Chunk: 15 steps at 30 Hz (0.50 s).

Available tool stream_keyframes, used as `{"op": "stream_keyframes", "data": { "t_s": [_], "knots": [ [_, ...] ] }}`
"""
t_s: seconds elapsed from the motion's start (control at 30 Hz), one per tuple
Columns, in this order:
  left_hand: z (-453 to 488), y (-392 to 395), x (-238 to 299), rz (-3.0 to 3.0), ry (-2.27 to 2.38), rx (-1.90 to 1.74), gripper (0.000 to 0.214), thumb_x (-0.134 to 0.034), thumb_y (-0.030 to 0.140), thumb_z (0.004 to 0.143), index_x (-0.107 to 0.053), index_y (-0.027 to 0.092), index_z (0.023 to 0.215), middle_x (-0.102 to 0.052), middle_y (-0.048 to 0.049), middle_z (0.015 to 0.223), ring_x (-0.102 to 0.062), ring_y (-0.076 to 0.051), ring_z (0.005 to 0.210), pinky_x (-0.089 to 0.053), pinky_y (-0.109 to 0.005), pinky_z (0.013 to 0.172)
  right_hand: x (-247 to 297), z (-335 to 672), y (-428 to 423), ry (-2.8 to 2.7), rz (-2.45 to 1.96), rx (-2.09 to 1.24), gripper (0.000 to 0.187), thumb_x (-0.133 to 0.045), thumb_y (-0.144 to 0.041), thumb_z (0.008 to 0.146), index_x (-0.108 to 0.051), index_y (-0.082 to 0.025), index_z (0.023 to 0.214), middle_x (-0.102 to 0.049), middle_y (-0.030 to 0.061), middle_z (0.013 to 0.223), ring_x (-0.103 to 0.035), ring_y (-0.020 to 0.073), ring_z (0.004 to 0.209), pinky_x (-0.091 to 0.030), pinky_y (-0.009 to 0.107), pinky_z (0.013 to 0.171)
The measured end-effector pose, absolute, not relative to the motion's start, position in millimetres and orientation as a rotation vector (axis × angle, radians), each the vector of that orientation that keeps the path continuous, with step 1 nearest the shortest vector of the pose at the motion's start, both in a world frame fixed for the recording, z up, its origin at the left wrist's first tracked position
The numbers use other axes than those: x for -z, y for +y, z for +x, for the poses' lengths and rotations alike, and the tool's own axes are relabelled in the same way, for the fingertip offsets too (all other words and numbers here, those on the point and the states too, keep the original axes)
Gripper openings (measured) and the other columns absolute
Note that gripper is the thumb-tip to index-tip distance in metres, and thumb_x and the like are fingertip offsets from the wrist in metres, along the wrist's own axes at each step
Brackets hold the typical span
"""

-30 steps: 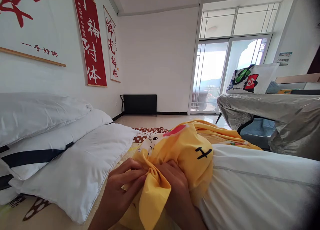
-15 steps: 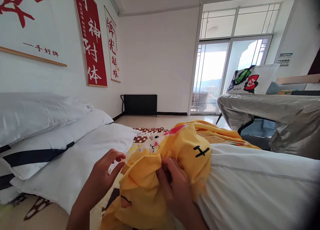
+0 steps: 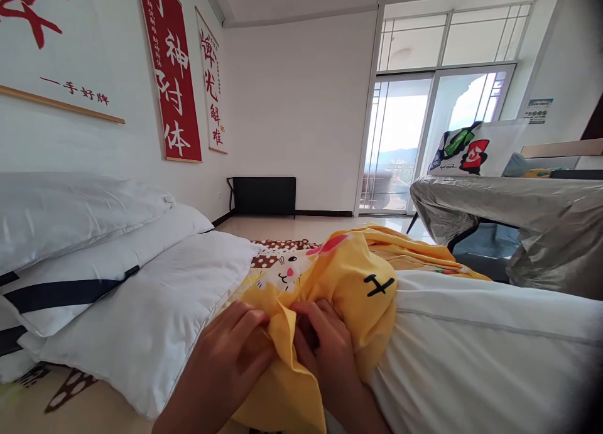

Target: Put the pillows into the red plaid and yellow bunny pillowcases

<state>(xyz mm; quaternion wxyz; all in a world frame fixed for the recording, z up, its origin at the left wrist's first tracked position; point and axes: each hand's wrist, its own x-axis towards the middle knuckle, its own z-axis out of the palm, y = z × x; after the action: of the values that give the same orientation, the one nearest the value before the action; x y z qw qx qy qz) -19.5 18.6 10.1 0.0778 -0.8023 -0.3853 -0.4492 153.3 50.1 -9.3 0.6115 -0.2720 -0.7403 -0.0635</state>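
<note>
Clearly the work in hand is fitting the yellow pillowcase (image 3: 358,277) over the white pillow (image 3: 471,352), which lies at the right with only its near end covered. The left hand (image 3: 230,352) is clenched on the bunched yellow hem, and the right hand (image 3: 330,352) pinches the same fold just beside it, fingers tucked into the cloth. Judging by the gathered fabric, the next pull calls for a firm hold on both sides of the opening, drawing it evenly along the pillow. Three white pillows (image 3: 141,314) lie stacked at the left.
</note>
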Motion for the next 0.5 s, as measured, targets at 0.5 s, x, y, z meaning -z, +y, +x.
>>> {"op": "stream_keyframes", "data": {
  "t_s": [0.5],
  "knots": [
    [-24.1,18.0,-9.0,-2.499,-1.180,1.581,0.007,-0.050,0.023,0.091,-0.056,0.021,0.088,-0.055,-0.0041,0.086,-0.056,-0.015,0.076,-0.050,-0.023,0.070,4.1,152.0,43.7,-1.793,-0.567,0.155,0.012,-0.055,-0.014,0.088,-0.056,-0.019,0.099,-0.059,-0.0031,0.066,-0.051,0.0107,0.060,-0.041,0.023,0.064]
  ]
}}
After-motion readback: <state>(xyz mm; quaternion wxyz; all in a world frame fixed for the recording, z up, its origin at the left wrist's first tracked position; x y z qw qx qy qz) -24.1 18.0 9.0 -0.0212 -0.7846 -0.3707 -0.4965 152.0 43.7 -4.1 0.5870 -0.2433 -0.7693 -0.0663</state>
